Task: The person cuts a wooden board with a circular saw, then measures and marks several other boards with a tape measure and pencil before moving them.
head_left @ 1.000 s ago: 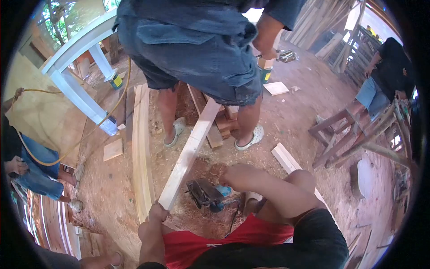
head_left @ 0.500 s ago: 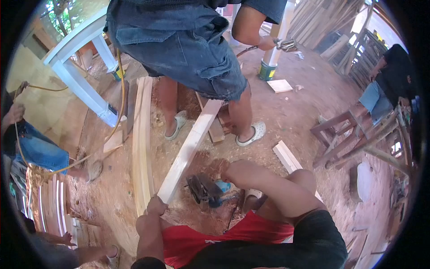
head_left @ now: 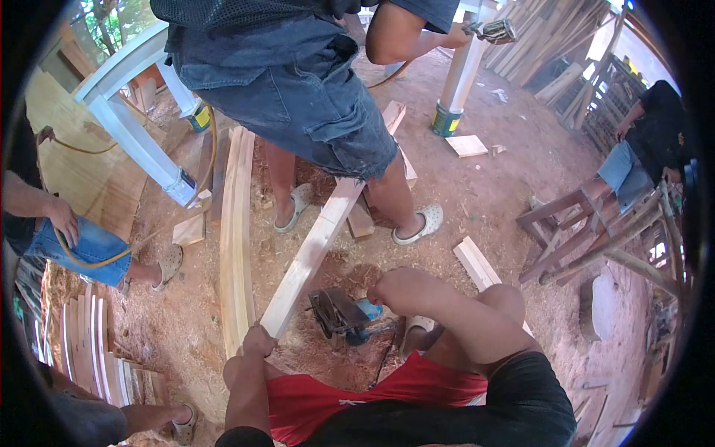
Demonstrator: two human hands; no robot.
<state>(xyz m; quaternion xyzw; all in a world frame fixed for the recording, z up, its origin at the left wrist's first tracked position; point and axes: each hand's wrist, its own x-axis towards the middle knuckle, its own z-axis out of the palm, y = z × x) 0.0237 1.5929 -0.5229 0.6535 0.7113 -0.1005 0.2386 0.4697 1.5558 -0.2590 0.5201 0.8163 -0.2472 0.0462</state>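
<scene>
Two hands were at work, one on wood and one on a machine. My left hand (head_left: 258, 343) was closed around the near end of a long pale plank (head_left: 309, 257), lifting that end off the ground, I judge, so the board stayed steady and straight. The plank ran away from me at a slant toward the feet of a person in denim shorts (head_left: 298, 89), who stood astride its far end in pale clogs (head_left: 418, 226); that weight probably pinned the far end. My right hand (head_left: 398, 287) rested over the circular saw (head_left: 339, 314), curled down on top of it, though I could not tell how firmly the fingers gripped the handle because the hand's back hid them. The saw sat just beside the plank's right edge, near my end, its dark round guard tilted and a blue body behind it. The plank was square-edged, smooth and fresh-cut, much lighter than the reddish sawdust floor (head_left: 484, 194), which looked soft and crumbly. Left of the plank lay a stack of curved boards (head_left: 237, 238), bowed along their length, pale too. A short offcut (head_left: 477, 262) lay to the right, near my bent knee. A yellow hose (head_left: 212, 141) looped past a white painted table leg (head_left: 141, 141) toward another person's hand at the left edge.
</scene>
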